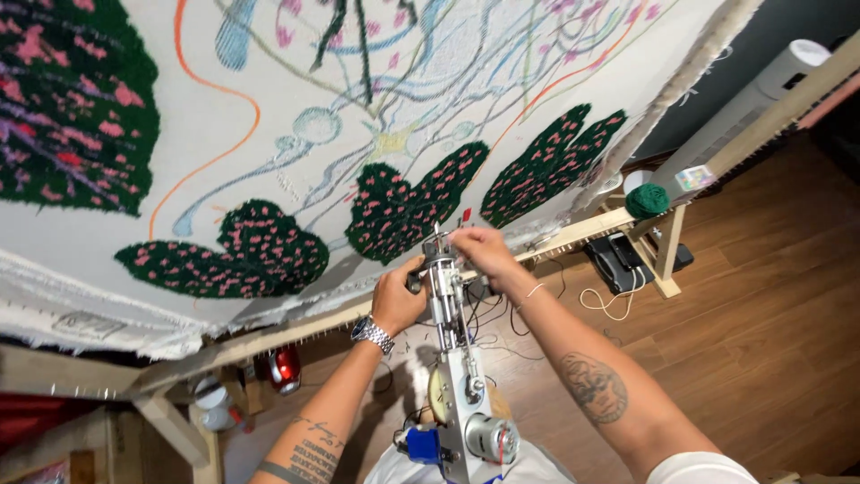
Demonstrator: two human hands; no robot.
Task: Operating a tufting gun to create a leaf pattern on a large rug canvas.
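Observation:
A metal tufting gun point(457, 358) with a blue-and-silver motor at its near end points up at a stretched white cloth point(296, 99) on a wooden frame point(269, 336). My left hand point(397, 300), with a wristwatch, is closed around the gun's side handle. At the gun's tip, my right hand point(481, 248) pinches something at the needle, where thin yarn seems to run. The cloth carries dark green tufted patches with pink spots point(408, 204) and coloured drawn lines.
A green yarn ball point(647, 201) sits on the frame's right corner. A black box point(618, 260) and loose cables point(511, 318) lie on the wooden floor point(770, 296). A tall white cylinder point(761, 90) stands far right. A red object point(285, 367) sits under the frame.

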